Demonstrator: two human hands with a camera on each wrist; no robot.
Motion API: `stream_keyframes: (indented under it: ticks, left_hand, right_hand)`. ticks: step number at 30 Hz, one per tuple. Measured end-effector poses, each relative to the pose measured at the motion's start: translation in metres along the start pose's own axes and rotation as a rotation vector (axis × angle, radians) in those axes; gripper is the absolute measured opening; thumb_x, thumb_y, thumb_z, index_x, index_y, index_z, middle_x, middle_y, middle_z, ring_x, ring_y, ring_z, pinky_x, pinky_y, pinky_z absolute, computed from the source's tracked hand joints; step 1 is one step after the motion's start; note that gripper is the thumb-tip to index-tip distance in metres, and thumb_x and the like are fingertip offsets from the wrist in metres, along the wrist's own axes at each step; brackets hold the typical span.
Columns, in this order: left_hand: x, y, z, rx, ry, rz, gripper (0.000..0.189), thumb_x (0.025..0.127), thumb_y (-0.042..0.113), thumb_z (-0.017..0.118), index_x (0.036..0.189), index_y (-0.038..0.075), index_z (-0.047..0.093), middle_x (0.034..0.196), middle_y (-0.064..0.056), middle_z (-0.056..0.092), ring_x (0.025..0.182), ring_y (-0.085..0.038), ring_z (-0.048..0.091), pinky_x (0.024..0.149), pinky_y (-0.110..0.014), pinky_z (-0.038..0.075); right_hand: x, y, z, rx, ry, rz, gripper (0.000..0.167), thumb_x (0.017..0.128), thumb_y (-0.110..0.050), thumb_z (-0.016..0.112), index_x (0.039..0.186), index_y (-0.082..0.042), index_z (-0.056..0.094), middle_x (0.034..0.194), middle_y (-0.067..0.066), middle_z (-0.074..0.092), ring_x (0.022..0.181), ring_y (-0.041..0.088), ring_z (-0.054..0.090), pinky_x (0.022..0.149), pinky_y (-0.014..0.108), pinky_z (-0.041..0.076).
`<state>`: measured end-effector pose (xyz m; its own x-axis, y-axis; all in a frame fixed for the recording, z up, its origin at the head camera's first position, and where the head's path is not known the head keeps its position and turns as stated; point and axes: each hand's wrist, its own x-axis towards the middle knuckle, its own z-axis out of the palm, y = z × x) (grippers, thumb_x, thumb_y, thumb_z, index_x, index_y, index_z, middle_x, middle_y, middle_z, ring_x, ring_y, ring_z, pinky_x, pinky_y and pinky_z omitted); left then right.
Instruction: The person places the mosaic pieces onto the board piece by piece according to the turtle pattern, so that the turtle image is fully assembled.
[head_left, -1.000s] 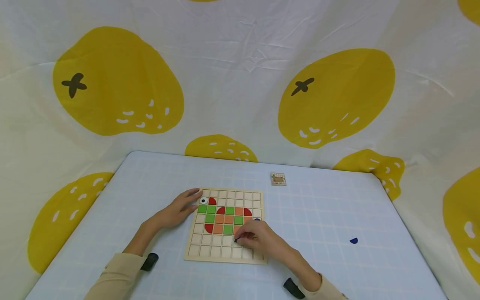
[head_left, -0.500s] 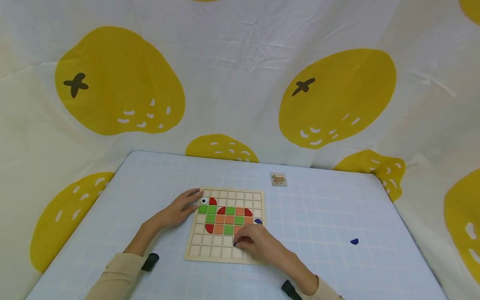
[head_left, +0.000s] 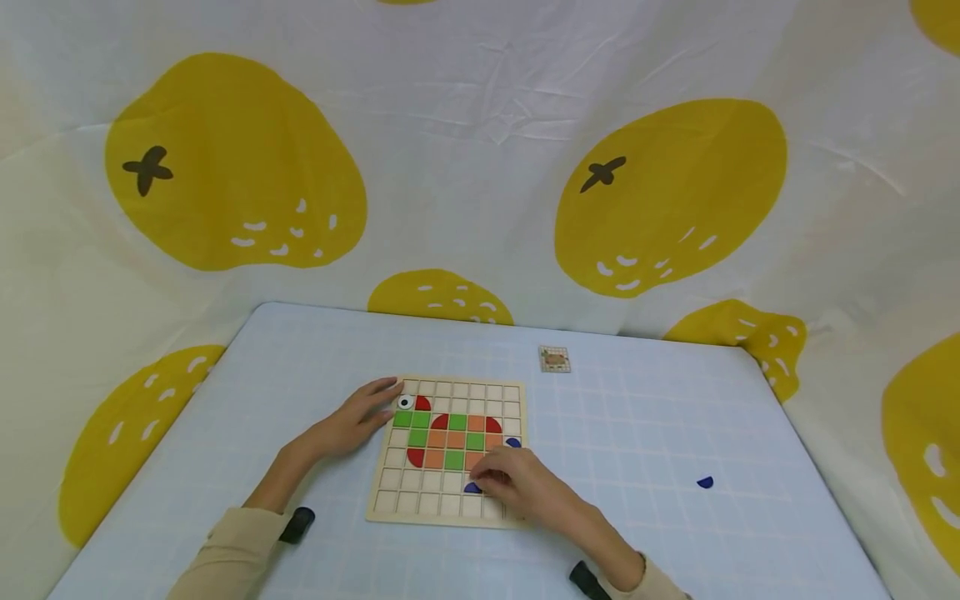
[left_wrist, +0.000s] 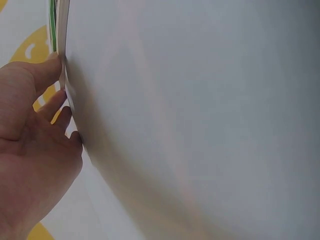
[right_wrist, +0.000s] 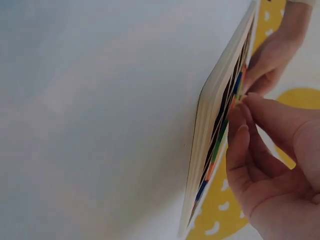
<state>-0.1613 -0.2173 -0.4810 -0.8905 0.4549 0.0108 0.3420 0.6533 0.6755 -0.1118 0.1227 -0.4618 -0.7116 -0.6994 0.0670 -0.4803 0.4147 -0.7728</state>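
Observation:
A wooden grid board (head_left: 442,520) lies on the table, with red, green and orange tiles set in its cells. My left hand (head_left: 357,419) rests at its left edge, thumb and fingers spread apart and touching the rim. Over the lower right of the board, my right hand (head_left: 519,481) has its thumb and fingertips together at a blue half-circle tile (head_left: 472,488), which shows its flat face in a cell. Another blue half-circle tile (head_left: 513,442) sits near the board's right edge. The right hand covers several cells. A round eye tile (head_left: 405,402) is at the upper left.
A loose blue half-circle tile (head_left: 705,482) lies on the table to the right. Beyond the board is a small picture card (head_left: 555,359). A fabric backdrop with yellow fruit shapes hangs behind the table (head_left: 637,400).
The blue tile in the right fingers was seen nearly edge-on; now its flat face shows in a cell. The right hand shifted slightly and uncovered the other blue tile. The left hand stayed put.

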Motion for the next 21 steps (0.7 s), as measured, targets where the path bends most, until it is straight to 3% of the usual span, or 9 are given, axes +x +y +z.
stream_keyframes:
  ticks: [6,21]
  left_hand:
    - [0.001,-0.001,0.0,-0.009,-0.007,-0.02,0.053,0.107,0.009,0.055,0.155,-0.003,0.039,0.161,-0.028,0.029,0.149,-0.052,0.024,0.117,-0.067,0.024]
    - [0.0,-0.001,0.001,-0.007,0.01,-0.009,0.052,0.107,0.011,0.055,0.155,-0.003,0.041,0.161,-0.028,0.031,0.148,-0.052,0.025,0.116,-0.068,0.025]
  right_hand:
    - [-0.011,0.008,-0.013,-0.008,0.051,0.038,0.01,0.1,-0.009,0.069,0.106,-0.009,0.076,0.097,-0.003,0.07,0.086,0.003,0.061,0.076,0.021,0.056]
    - [-0.043,0.037,-0.04,-0.167,0.218,0.079,0.015,0.097,-0.008,0.072,0.112,-0.009,0.072,0.109,-0.004,0.07,0.099,0.011,0.064,0.087,0.033,0.056]
